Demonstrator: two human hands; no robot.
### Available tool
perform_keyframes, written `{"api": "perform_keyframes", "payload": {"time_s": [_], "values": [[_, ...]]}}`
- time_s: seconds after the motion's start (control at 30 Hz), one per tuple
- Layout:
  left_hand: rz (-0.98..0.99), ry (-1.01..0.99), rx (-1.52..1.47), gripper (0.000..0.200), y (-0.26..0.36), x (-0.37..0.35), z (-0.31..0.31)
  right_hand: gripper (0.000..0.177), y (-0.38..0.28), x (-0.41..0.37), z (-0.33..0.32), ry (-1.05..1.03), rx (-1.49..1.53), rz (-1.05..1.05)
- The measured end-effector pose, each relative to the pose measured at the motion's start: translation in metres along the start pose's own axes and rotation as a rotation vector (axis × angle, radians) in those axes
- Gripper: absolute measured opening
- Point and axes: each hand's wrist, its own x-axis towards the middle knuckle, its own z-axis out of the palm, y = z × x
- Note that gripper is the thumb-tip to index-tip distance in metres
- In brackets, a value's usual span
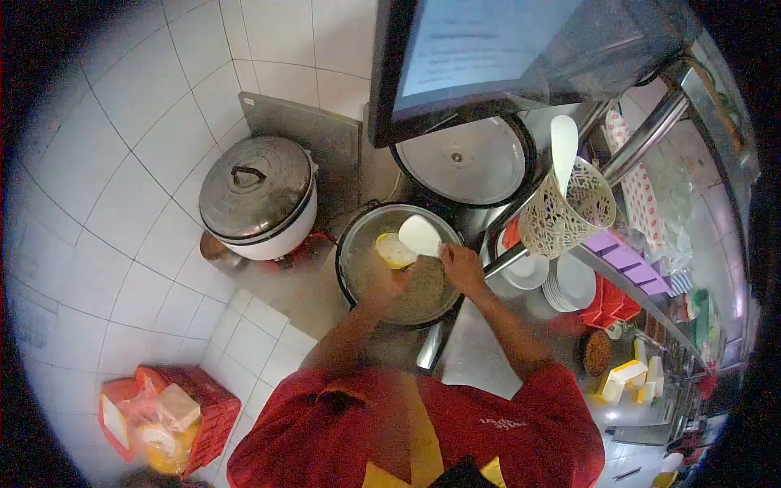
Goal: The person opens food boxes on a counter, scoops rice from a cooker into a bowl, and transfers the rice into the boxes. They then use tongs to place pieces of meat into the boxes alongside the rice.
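My left hand (pixel 392 281) grips a small yellow bowl (pixel 396 263) from below, over a large round cooker pot (pixel 341 272). Pale rice appears to lie in the bowl. In my right hand (pixel 461 268) is the handle of a white rice paddle (pixel 420 234), its broad blade against or just above the bowl's right side. Below both hands, what looks like rice (pixel 419 294) fills the pot; its surface is hazy. My fingers under the bowl are partly hidden.
A lidded pot (pixel 256 191) stands at the left on a burner. Behind the cooker is an open round lid (pixel 460 159), under a screen (pixel 488 53). A perforated holder (pixel 561 220) with another paddle (pixel 563 150), plates (pixel 569 283) and red crates (pixel 207 407) surround me.
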Motion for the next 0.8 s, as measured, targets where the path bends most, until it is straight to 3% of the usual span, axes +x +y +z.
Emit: {"api": "perform_keyframes", "payload": {"time_s": [0.07,0.1,0.17,0.3,0.37,0.4,0.47,0.5,0.57,0.6,0.67,0.8], "values": [[-0.366,-0.131,-0.971,0.051,-0.051,0.002,0.007,0.036,0.016,-0.008,0.026,-0.018,0.036,-0.162],[-0.370,-0.139,-0.964,0.051,-0.042,0.003,0.009,0.036,0.014,-0.011,0.037,-0.013,0.043,-0.155],[-0.613,-0.001,-1.313,0.051,-0.010,0.011,0.016,0.040,0.003,-0.012,0.054,-0.152,-0.135,0.150],[-0.646,-0.032,-1.261,0.049,0.010,0.013,0.012,0.044,-0.007,-0.002,0.055,-0.176,-0.059,0.196],[-0.084,0.017,-0.785,0.047,0.023,-0.002,0.011,0.042,-0.008,0.004,0.047,-0.138,-0.079,0.203],[-0.085,0.014,-0.783,0.047,0.019,-0.005,0.008,0.042,-0.004,0.004,0.046,-0.137,-0.077,0.205],[-0.598,0.083,-1.143,0.045,-0.011,0.001,0.001,0.040,0.006,0.012,0.047,-0.100,-0.262,-0.026],[-0.585,0.081,-1.145,0.045,-0.035,0.002,0.005,0.040,0.003,0.011,0.052,-0.090,-0.265,-0.035],[-0.560,0.020,-1.190,0.045,-0.082,-0.012,0.018,0.036,-0.006,-0.013,0.070,0.038,-0.231,-0.326],[-0.565,0.019,-1.191,0.045,-0.067,-0.016,0.015,0.036,-0.012,-0.017,0.067,0.036,-0.232,-0.321],[-0.688,0.073,-1.166,0.045,-0.007,-0.006,0.008,0.037,-0.026,-0.011,0.048,-0.251,-0.308,-0.060],[-0.702,-0.006,-1.342,0.047,0.009,-0.004,0.004,0.037,0.009,0.020,0.071,-0.145,-0.241,0.193]]}}
